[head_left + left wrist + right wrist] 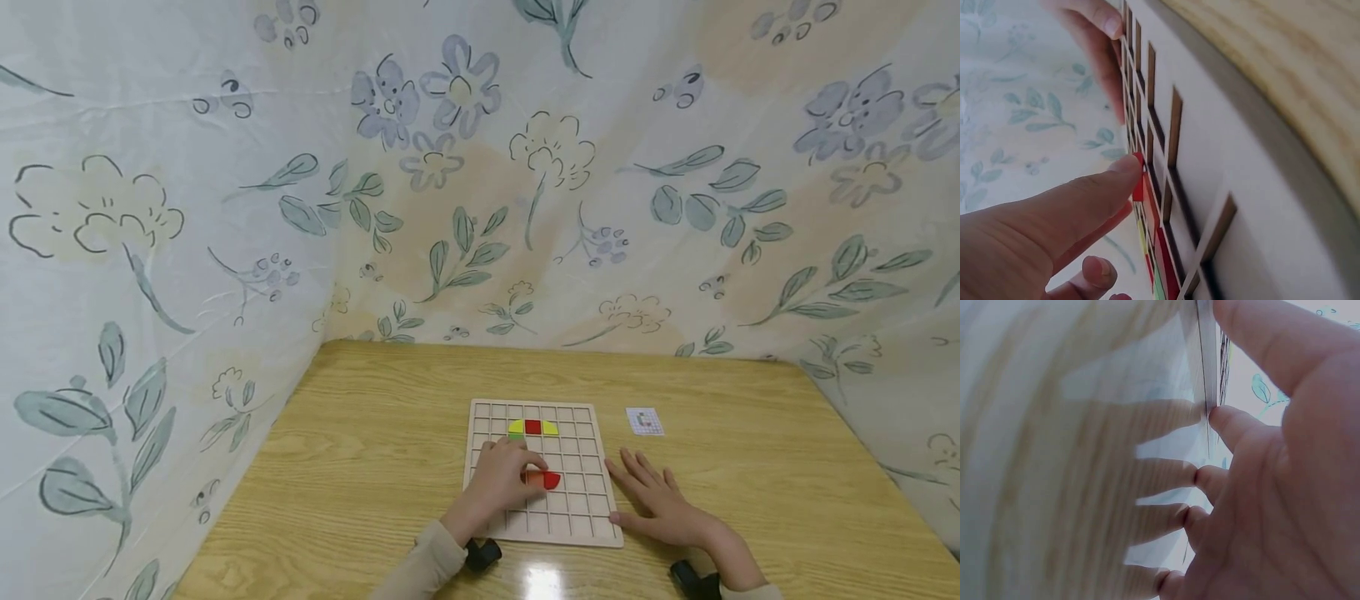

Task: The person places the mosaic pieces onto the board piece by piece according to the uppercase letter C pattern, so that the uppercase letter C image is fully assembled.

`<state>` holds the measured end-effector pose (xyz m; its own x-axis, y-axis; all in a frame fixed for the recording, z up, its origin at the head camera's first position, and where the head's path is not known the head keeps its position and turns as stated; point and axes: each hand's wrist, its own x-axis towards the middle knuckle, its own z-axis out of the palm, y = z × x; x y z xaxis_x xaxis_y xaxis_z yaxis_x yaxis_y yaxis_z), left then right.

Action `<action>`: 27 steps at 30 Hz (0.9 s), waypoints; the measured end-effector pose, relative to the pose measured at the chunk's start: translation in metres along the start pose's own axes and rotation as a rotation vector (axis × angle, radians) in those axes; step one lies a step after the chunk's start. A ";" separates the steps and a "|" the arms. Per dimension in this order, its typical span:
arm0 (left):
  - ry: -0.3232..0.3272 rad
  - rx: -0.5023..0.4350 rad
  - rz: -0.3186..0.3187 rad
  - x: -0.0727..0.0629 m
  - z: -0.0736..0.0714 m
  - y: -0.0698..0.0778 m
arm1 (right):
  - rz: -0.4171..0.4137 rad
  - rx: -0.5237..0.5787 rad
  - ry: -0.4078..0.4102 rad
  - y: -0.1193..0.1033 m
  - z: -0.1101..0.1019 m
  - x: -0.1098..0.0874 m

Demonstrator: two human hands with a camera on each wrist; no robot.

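Note:
My left hand (501,475) is over the middle of the pale wooden grid board (547,532). Its thumb and forefinger pinch a small red tile (552,481) with a rounded edge. In the left wrist view that tile (1139,182) is under the thumb tip, right at the grid, beside an orange-red tile (1151,209). Toward the board's far side a red square tile (532,427) sits between two rounded yellow tiles (551,428), with a green tile (516,437) below the left one. My right hand (663,504) lies with fingers spread, its thumb and forefinger touching the board's right edge.
A small printed card (644,421) with a grid pattern lies right of the board on the wooden table (360,450). Floral cloth (480,183) hangs around the back and sides. Black wrist devices (482,554) are on both wrists.

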<state>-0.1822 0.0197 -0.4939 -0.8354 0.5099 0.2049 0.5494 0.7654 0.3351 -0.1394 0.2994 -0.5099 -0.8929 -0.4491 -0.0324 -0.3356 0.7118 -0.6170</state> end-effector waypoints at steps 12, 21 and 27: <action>-0.023 -0.043 0.007 0.003 0.000 0.000 | 0.000 -0.011 -0.003 0.000 0.000 0.001; -0.013 -0.023 -0.025 0.007 -0.001 0.005 | 0.000 -0.012 -0.002 -0.002 -0.002 0.000; -0.020 -0.026 -0.036 0.008 0.001 0.005 | 0.008 -0.013 -0.005 0.000 0.000 0.000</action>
<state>-0.1861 0.0276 -0.4920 -0.8539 0.4905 0.1740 0.5185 0.7729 0.3657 -0.1401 0.2997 -0.5098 -0.8943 -0.4456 -0.0411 -0.3321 0.7225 -0.6064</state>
